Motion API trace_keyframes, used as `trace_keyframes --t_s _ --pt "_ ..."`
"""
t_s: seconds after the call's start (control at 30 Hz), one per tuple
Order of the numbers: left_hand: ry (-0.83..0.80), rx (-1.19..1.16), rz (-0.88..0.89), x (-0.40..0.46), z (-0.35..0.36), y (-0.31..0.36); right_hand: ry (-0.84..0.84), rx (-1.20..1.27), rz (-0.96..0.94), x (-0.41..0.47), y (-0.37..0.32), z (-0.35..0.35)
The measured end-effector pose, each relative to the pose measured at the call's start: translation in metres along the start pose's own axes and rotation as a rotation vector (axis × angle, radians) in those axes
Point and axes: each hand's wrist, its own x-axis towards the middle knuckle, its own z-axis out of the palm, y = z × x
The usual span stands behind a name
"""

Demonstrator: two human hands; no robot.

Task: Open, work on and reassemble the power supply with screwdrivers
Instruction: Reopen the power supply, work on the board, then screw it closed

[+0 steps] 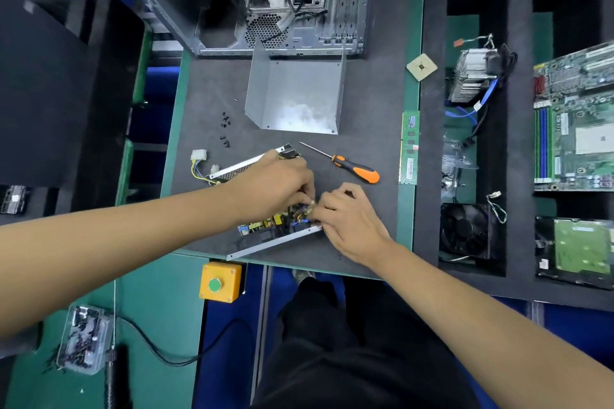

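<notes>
Opened grey metal power supply with yellow-green circuit board lay at mat's near edge. Left hand and right hand met over board, fingertips pinching small component, likely for steadying. Orange-black screwdriver lay just beyond, unneeded; bent grey metal cover set farther back; small black screws grouped at left for reassembly.

Big open PC case stands at the back of the gray mat. A RAM stick lies on the mat's right edge, w/ a small square chip further back. Black foam tray on the right holds a metal heatsink, a black fan, a green motherboard & a hard drive. Yellow box w/ a green button sits at the near edge. Clear box of small parts bottom left.
</notes>
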Motion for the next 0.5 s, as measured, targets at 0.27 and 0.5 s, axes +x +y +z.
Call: trace_keyframes --t_s 0.27,0.5 --pt "-0.132 0.420 -0.035 0.011 0.001 0.016 0.127 0.048 -0.016 -0.004 0.002 0.007" --pt "-0.267 0.490 -0.102 0.016 0.002 0.028 0.189 0.113 0.047 -0.002 -0.001 0.007"
